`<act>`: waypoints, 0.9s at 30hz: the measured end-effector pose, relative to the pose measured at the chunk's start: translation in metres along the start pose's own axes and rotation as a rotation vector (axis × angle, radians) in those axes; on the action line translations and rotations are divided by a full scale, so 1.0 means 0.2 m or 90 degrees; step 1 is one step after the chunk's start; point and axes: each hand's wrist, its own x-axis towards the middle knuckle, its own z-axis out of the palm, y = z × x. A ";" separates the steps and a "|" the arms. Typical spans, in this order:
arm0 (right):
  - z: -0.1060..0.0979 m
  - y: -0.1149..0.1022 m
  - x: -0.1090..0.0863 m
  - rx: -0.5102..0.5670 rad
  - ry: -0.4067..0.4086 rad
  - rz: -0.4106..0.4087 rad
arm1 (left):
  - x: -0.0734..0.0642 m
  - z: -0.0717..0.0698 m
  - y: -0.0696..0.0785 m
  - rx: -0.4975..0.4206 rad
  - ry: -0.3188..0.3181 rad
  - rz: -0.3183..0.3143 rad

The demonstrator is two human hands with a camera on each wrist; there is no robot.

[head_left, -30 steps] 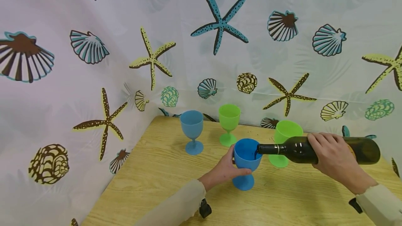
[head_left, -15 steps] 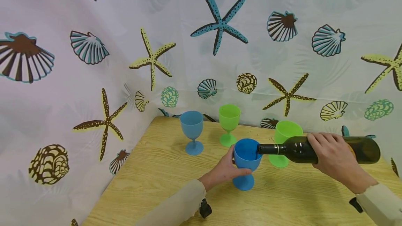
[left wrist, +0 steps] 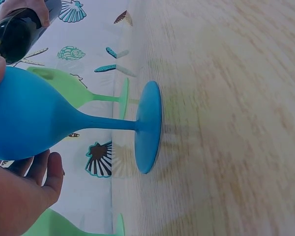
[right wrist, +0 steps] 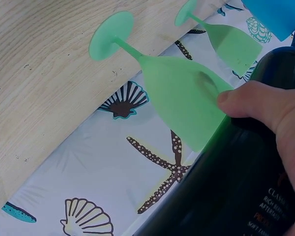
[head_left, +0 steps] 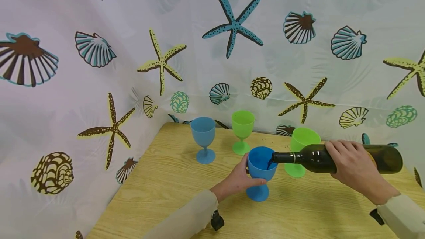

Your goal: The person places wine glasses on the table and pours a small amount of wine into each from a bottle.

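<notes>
My left hand [head_left: 237, 180] grips the bowl of a blue goblet [head_left: 262, 170], thumb across the near side. In the left wrist view the goblet's foot [left wrist: 148, 128] stands on the tabletop. My right hand [head_left: 353, 169] holds a dark wine bottle [head_left: 317, 159] almost level around its body. The bottle's mouth hangs over the goblet's rim, and a thin dark stream runs from it into the bowl. How full the goblet is, I cannot tell. Behind the bottle, partly hidden, stands a green goblet [head_left: 300, 139]; the right wrist view shows it close to the bottle.
Another blue goblet [head_left: 203, 132] stands at the back left of the wooden table [head_left: 159, 194]. Beside it is a second green goblet [head_left: 242, 124]. A white curtain [head_left: 192, 76] printed with starfish and shells borders the table's left and back edges.
The dark stream at the bottle's mouth has varied slightly in shape and keeps running into the goblet. Both hands, the bottle and the goblets hold their places.
</notes>
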 end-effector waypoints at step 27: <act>0.00 0.00 0.00 -0.007 -0.004 0.001 | 0.00 -0.01 0.01 0.011 0.001 0.001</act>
